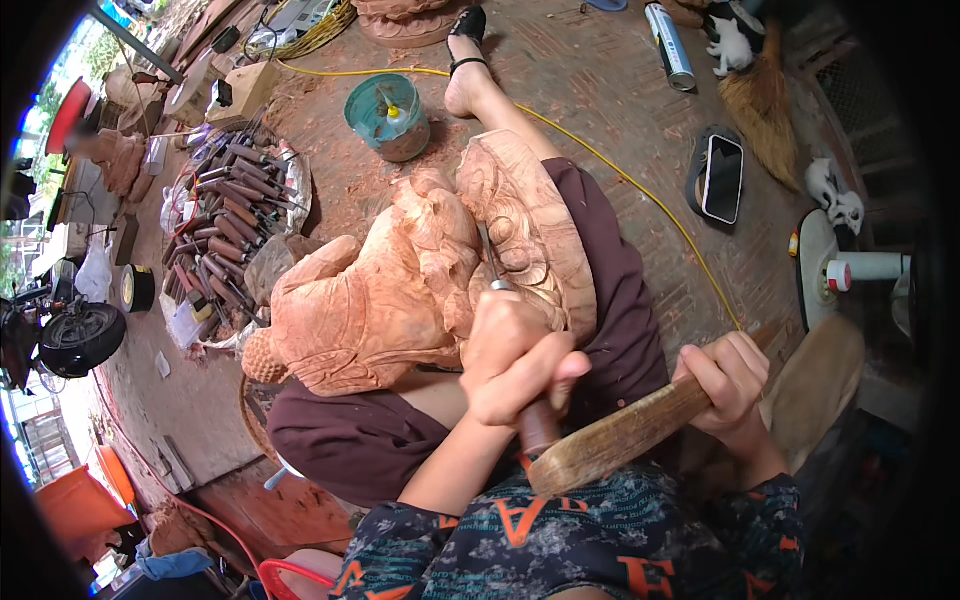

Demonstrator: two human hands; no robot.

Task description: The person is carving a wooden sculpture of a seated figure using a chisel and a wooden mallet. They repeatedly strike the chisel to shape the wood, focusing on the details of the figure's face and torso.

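Across my lap lies a carved wooden statue (350,300), reddish-brown, its knobbly head toward the left. My left hand (515,350) is wrapped round the dark handle of a carving chisel (487,250). The chisel's metal blade reaches into the swirling relief in the statue's broad base; its exact tip is hard to make out. In my right hand (728,380) is a flat wooden mallet (625,432), gripped at its right end. The mallet's wide end is beside the butt of the chisel handle; whether they touch I cannot tell.
Many-handled carving tools lie in a heap (235,225) at the left. Ahead stands a teal bucket (365,105). A yellow cord (620,165) crosses the floor. To the right are a phone (722,178), a straw broom (757,110), a spray can (670,48) and kittens (732,46).
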